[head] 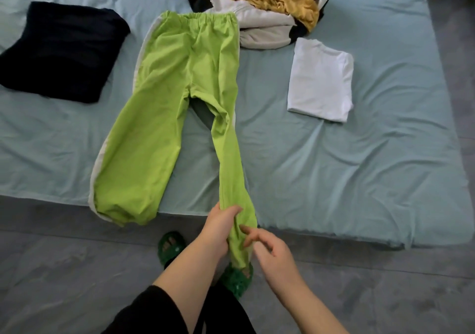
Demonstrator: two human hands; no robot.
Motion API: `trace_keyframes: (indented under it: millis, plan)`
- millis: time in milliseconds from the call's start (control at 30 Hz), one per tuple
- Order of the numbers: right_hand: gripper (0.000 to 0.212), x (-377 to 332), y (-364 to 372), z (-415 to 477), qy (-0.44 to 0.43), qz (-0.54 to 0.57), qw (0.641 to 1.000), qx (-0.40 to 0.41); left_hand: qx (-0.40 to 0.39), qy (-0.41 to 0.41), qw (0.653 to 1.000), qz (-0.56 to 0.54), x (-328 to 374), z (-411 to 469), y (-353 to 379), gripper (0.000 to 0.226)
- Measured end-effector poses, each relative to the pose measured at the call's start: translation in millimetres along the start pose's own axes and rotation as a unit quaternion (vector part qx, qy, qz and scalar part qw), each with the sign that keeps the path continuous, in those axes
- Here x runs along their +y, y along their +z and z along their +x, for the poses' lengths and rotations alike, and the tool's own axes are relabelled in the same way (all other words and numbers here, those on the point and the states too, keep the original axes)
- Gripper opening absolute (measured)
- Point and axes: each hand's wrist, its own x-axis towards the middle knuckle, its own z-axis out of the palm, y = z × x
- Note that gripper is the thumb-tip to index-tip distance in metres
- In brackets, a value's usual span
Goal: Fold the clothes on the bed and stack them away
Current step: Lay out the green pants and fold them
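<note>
Straightening the green trousers [185, 76]: my left hand [221, 227] gripped the six-o'clock leg, right hand [273, 255] loose-fingered beside; next, probably, laying it flat.

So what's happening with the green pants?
A person is folding clothes at the bed. The green pants lie spread out, waistband at the far end. The left hand grips one leg near its cuff, past the bed's edge; the right hand touches the same leg with its fingertips. A folded black garment and a folded white shirt lie to either side, and an unfolded pile sits behind.
</note>
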Motion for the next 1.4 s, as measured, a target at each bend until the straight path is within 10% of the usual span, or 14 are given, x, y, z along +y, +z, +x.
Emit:
trace_keyframes:
  millis: [133,267,467,633,867,1400]
  plan:
    - [0.009,6.7,-17.3,48.5,0.179,0.172,0.95,0.189,-0.06,-0.11,0.99,-0.071,7.9,0.1,-28.0,0.026]
    - [0.051,5.6,-2.3,88.4,0.356,0.338,0.869,-0.068,-0.095,-0.162,0.98,-0.064,2.2,1.3,-42.5,0.028]
    - [0.008,15.9,-17.7,107.7,0.196,0.179,0.951,0.159,-0.013,-0.111,0.983,0.148,-14.7,17.9,-54.2,0.023]
    - [0.011,82.4,-39.7,84.0,0.306,0.105,0.937,0.134,-0.025,-0.133,0.923,0.361,-23.7,38.4,-55.9,0.027]
    - [0.015,119.9,-42.6,88.8,0.265,0.052,0.96,0.069,0.107,0.078,0.954,0.271,-0.4,101.6,-53.2,0.021]
    - [0.031,117.2,-55.6,119.4,0.247,-0.147,0.951,0.111,0.1,0.018,0.968,0.231,0.0,113.4,-74.8,0.008]
